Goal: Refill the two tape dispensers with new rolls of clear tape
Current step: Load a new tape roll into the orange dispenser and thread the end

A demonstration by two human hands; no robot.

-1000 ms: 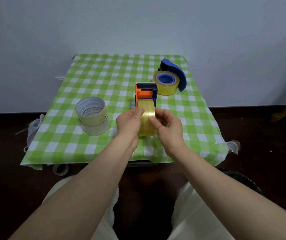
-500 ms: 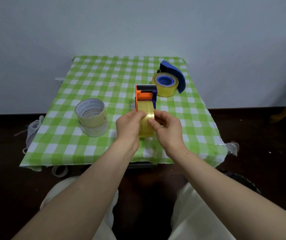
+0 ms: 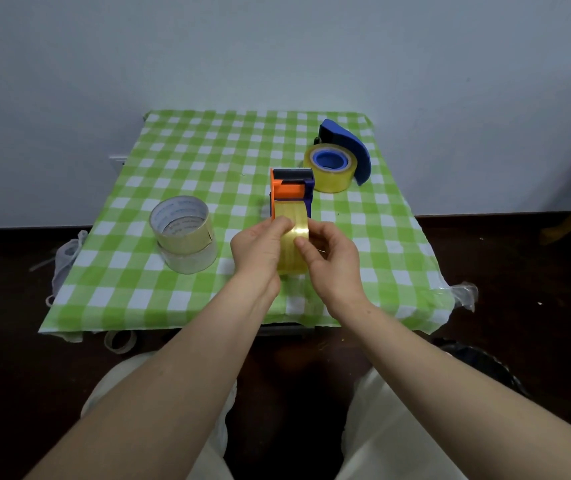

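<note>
Little has shifted since a moment ago: our left hand (image 3: 256, 251) and right hand (image 3: 332, 261) still pinch the yellowish roll (image 3: 292, 237) from either side, thumbs on its outer band. We count two dispensers and four rolls. The roll between our hands stands on edge in the orange dispenser (image 3: 289, 190), near the middle of the checked tablecloth (image 3: 208, 150). The blue dispenser (image 3: 350, 147) lies at the far right, a second roll (image 3: 329, 174) touching its near side. Two spare rolls (image 3: 183, 233) stand stacked, well apart to our left.
</note>
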